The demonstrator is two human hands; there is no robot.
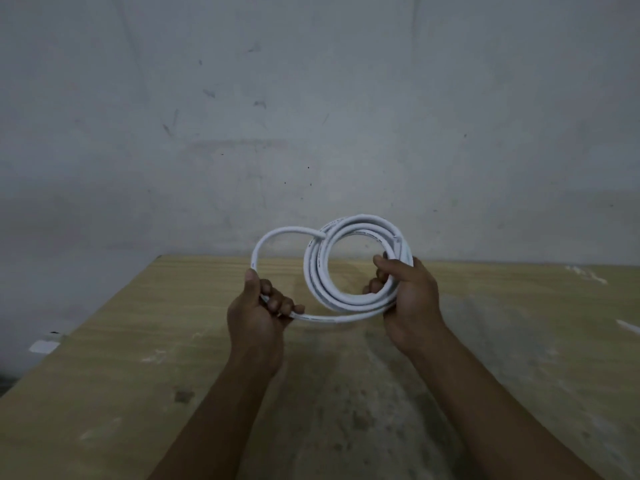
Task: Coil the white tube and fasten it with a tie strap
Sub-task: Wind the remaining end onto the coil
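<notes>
While the right hand (408, 299) grips the white tube (360, 261) coil, the left hand (258, 313) holds its loose loop — both raised.

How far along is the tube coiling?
Done: several turns of the white tube are bundled in the right hand. In hand: the left hand grips one wider loose loop, not yet drawn into the bundle. Left: close that loop and strap the coil, which nothing binds yet.

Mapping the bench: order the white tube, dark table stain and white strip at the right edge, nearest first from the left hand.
1. white tube, held in the left hand.
2. dark stain, table, lower left.
3. white strip, far right edge.
</notes>
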